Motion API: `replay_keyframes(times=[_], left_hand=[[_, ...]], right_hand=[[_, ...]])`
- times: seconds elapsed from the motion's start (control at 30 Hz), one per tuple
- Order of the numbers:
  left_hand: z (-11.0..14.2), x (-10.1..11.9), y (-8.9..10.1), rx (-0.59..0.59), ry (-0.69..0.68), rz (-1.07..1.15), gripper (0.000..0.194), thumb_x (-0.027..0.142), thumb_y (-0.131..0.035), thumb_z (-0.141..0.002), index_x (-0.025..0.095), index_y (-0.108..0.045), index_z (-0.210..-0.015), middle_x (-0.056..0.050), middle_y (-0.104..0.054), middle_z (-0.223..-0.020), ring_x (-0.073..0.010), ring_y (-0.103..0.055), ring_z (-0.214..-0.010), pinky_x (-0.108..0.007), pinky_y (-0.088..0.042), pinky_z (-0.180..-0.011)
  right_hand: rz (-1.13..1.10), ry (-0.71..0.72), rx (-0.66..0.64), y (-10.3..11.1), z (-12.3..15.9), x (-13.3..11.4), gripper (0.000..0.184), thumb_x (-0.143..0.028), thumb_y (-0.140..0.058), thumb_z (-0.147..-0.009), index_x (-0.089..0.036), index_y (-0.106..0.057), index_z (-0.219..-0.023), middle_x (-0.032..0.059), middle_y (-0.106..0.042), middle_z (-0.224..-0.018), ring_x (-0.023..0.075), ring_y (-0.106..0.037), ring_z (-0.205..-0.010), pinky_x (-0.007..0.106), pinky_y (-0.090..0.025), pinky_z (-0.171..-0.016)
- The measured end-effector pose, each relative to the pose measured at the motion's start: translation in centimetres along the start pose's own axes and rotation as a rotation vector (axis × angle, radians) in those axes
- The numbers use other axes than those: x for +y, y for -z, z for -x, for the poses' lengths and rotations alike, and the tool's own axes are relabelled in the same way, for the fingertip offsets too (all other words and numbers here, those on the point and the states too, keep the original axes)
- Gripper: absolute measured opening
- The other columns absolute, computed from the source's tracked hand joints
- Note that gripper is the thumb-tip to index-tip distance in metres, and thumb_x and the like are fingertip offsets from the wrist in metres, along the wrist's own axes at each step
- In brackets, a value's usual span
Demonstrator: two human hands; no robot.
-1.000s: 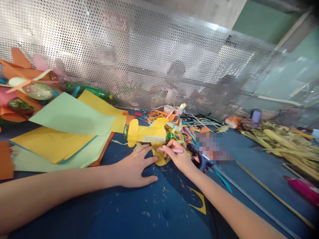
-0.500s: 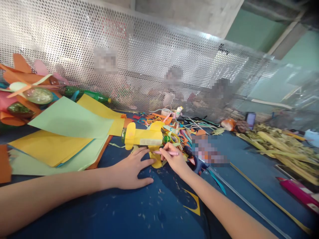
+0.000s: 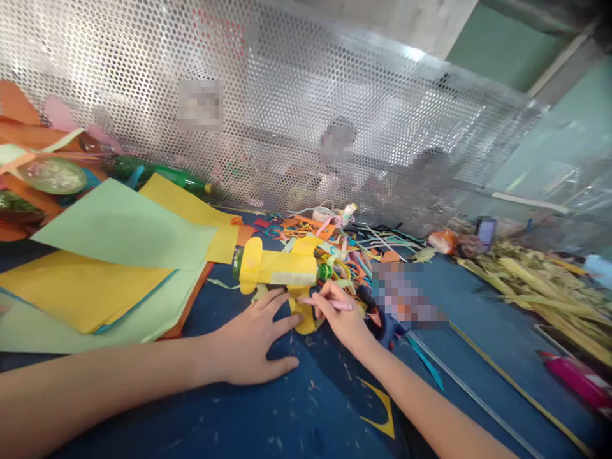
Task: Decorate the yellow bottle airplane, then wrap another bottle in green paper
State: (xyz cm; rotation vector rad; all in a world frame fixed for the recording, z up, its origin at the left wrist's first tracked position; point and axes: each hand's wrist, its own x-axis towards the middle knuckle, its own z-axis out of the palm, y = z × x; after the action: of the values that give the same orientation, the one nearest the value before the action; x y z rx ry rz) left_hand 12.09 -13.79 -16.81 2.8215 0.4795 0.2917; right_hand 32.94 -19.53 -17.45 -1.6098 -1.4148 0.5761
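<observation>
On blue table, L hand [image 3: 255,341] palm-down, R hand [image 3: 342,313] grips pink pen [image 3: 335,303].

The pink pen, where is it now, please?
In the head view, the pink pen is near the middle, held in the right hand, its tip at the yellow paper flap just below the yellow-wrapped bottle.

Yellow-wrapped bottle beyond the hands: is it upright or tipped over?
Tipped over: the yellow-wrapped bottle lies on its side, its body stretched across the view and its green neck pointing to the picture's right.
</observation>
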Motion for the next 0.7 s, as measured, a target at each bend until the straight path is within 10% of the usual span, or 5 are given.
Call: replay_keyframes(times=[0.7], left_hand=[[-0.18, 0.10, 0.44, -0.122, 0.046, 0.038, 0.066, 0.053, -0.050, -0.084, 0.023, -0.035, -0.142, -0.018, -0.020, -0.151, -0.0383, -0.021, -0.137, -0.054, -0.033, -0.105]], right_hand=[[-0.021, -0.135, -0.056, 0.16, 0.45, -0.13, 0.021, -0.037, -0.052, -0.088, -0.023, -0.043, -0.075, -0.0020, -0.057, -0.061, 0.0141, -0.056, -0.055, 0.024, -0.042, -0.052]])
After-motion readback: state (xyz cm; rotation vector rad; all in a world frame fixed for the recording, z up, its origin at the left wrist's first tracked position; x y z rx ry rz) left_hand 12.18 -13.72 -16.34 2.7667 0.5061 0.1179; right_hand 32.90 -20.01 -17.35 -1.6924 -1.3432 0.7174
